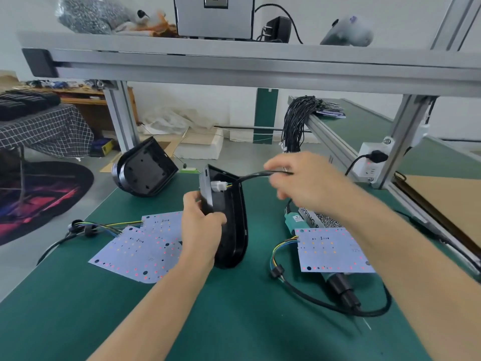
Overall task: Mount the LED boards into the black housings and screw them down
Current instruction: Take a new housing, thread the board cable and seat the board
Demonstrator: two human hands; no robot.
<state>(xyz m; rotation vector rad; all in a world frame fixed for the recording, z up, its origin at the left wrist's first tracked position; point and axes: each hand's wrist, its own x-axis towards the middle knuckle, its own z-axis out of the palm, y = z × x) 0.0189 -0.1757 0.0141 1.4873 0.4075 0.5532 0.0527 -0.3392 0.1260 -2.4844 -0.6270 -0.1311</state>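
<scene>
Gripping black housing (229, 220) upright, left hand (200, 227), right hand (299, 178) (blurred) pinching cable (250, 176).

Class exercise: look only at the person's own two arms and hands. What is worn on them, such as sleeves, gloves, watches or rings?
Both forearms are bare all the way to the picture's lower edge, with no sleeves in view. The left hand and right hand wear no gloves. No watch, band or ring shows, though the right hand is motion-blurred, so a thin ring could be missed.

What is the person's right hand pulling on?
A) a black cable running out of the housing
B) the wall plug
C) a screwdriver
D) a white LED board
A: the right hand pinches a black cable that leads out of the black housing, which the left hand holds upright.
</scene>
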